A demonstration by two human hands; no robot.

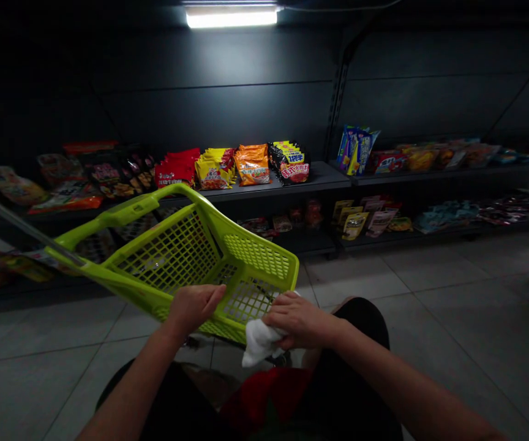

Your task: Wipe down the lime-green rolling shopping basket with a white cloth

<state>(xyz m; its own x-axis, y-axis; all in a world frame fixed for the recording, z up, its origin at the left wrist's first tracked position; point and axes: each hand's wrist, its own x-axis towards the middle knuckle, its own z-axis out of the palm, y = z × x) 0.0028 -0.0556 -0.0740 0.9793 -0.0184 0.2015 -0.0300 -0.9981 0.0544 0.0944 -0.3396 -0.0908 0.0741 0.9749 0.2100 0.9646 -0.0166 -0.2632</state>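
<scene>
Right now the left hand (pixel 194 311) is clasping the near rim of the green basket (pixel 221 220), its grip closing around the edge, the fingers disappearing underneath and the thumb lying on top. Over at the basket's near right corner, the right hand (pixel 299 321) is pressing a bunched white cloth (pixel 259 343) against the rim, its grip closing firmly on the fabric and one loose end hanging down outside the basket. That basket is tilting, its green handle (pixel 127 211) rising on the far left and a metal pole (pixel 26 223) running off from its left end. Straight beyond the basket, the shelf (pixel 324 174) is carrying a row of snacks: red bags (pixel 175 168), yellow bags (pixel 213 168), orange bags (pixel 251 164) and black bags (pixel 294 171), with blue packets (pixel 359 150) standing farther right. High above the basket, a tube lamp (pixel 231 16) is glowing, and below it all the tiled floor (pixel 466 343) is spreading dimly. Just nearer than the basket, the person's dark-clad knee (pixel 365 321) is bending beside the right hand.
</scene>
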